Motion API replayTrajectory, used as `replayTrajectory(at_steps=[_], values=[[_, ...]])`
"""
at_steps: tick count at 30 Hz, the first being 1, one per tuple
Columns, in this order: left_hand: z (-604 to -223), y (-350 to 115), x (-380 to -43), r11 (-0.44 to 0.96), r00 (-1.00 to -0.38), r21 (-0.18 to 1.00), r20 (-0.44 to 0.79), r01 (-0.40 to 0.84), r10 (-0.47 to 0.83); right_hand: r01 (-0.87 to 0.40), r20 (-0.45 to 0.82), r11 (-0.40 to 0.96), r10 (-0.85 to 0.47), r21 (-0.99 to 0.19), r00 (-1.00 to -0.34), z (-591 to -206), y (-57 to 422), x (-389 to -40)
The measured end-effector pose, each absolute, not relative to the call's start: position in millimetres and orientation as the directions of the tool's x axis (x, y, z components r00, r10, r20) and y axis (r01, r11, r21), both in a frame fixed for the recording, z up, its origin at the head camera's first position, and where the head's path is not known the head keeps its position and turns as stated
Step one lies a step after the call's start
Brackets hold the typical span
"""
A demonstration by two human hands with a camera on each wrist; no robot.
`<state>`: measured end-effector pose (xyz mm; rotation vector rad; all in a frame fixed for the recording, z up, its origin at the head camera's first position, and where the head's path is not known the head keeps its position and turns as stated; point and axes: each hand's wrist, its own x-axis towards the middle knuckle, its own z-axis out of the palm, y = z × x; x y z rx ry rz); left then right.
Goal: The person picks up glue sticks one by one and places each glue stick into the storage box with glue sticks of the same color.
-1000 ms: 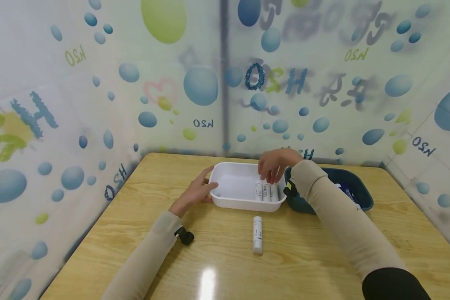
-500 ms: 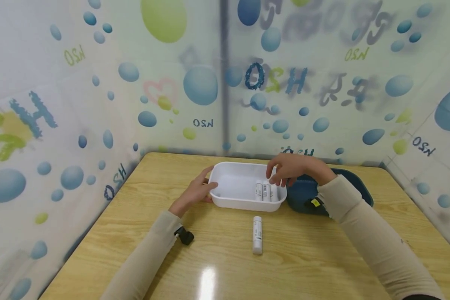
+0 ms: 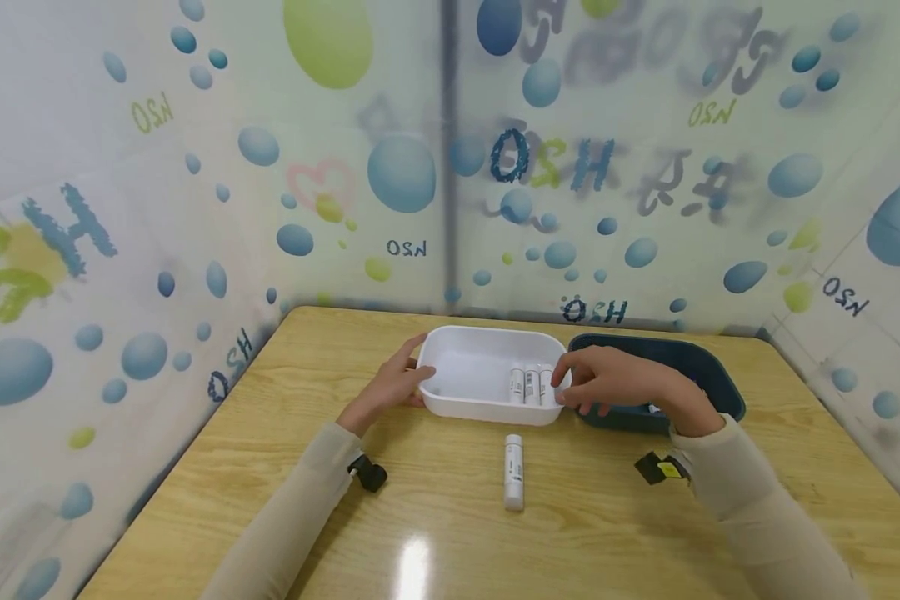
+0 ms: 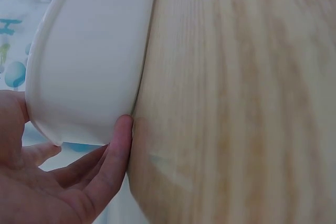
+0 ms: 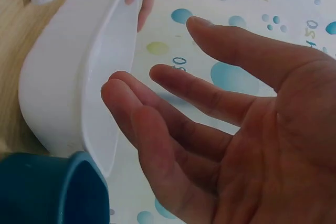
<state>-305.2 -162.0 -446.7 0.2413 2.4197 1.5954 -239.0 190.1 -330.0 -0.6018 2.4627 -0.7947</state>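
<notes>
My left hand (image 3: 393,379) holds the left end of a white plastic tray (image 3: 450,408), thumb over the rim and fingers against the outside wall. Up close in the left wrist view, a fingertip (image 4: 124,124) presses low on that wall near the tabletop. Several white capped tubes (image 3: 532,387) with small labels stand side by side at the tray's right end. Over the tray's right rim hovers my right hand (image 3: 607,377), its fingers loosely bent. The right wrist view shows that hand (image 5: 252,129) holding nothing, fingers and thumb apart.
Another white tube (image 3: 513,472) lies on the wooden table (image 3: 435,492) in front of the tray. A dark teal basin (image 3: 708,367) stands right beside the tray, partly hidden by my right forearm. Patterned curtain walls (image 3: 390,292) close off the back and sides.
My right hand has come up off the tubes and moved right and slightly down, out to the tray's right rim. The left hand, tray and tubes stay in place.
</notes>
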Motion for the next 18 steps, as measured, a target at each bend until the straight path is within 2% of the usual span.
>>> replayTrajectory(at_steps=[8, 18], values=[[-448, -165, -307, 0.399, -0.961, 0.917, -0.104, 0.007, 0.257, -0.264, -0.272, 0.723, -0.534, -0.639, -0.801, -358, 183, -228], [-450, -164, -308, 0.399, -0.957, 0.917, -0.095, 0.023, 0.276, -0.224, -0.309, 0.701, -0.547, -0.677, -0.779, -380, 173, -222]])
